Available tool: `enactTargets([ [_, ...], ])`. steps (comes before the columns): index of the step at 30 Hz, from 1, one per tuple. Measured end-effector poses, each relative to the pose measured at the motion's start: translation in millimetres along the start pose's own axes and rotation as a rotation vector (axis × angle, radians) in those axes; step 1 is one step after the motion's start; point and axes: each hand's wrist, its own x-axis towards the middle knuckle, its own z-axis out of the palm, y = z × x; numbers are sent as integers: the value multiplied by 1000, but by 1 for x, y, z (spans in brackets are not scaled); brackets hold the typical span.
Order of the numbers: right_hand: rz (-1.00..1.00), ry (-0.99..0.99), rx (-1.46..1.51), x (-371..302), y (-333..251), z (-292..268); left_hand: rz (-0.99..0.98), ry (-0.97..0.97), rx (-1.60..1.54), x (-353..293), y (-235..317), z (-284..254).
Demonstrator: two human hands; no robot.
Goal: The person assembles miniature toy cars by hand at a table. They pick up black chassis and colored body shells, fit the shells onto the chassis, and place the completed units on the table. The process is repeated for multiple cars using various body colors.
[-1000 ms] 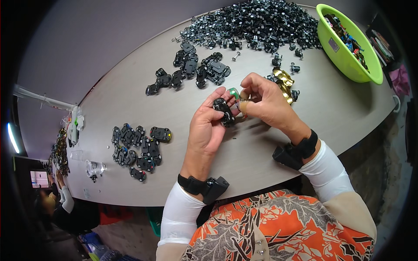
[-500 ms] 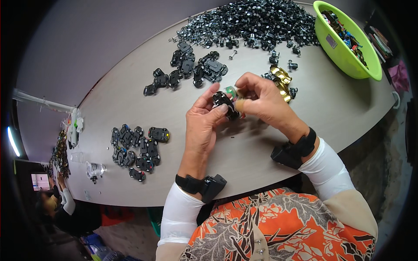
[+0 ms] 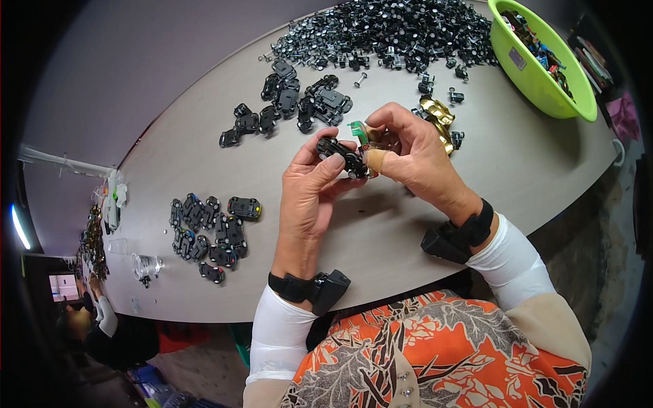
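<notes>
Above the middle of the table, my left hand grips a black toy car chassis, its thumb pressed across the top and the small wheels showing. Close against its right side, my right hand pinches a green toy car shell, partly hidden by the fingers. A tan wrap covers my right thumb. Beyond the left hand lie several loose black chassis. Several toy cars rest underside up to its left. Two gold car shells lie just past the right hand.
A big heap of small wheel-and-axle pieces covers the far edge. At the far right stands a lime-green basin of colourful parts. A clear plastic cup is at the left end, where another person sits.
Both hands have shifted slightly, the left one to the left. The chassis has tilted flatter, and the green shell shows more clearly between the right fingers.
</notes>
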Motion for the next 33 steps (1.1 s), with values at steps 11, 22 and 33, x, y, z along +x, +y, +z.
enactTargets([
  [11, -9, -17, -15, -1, 2, 4, 7, -25, -16, -3, 1, 4],
  [22, -38, -73, -231, -4, -2, 4, -9, -40, 88, -6, 3, 6],
  [33, -121, -199, -288, -3, -1, 1, 27, -60, 99, -7, 1, 3],
])
